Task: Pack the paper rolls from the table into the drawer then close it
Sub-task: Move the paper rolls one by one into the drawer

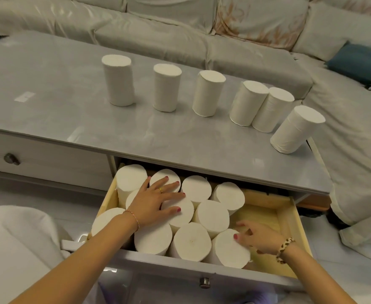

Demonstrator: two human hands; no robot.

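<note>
Down in the open drawer [289, 218], packed upright: about ten paper rolls [212, 213] crowding its left and middle, bare wood floor at right; left hand [156, 199] flat across the tops, fingers straight and spread, pressing down and gripping nothing; right hand [258, 236] low against the front right roll [230, 249], thumb on its top edge, fingers loosely bent along its far side, touching rather than clasping. Up on the grey table [48, 95], standing on end: six more rolls [165, 87] in a loose row, two touching, the rightmost near the corner. Beyond the table, a pale sofa [257, 49].
</note>
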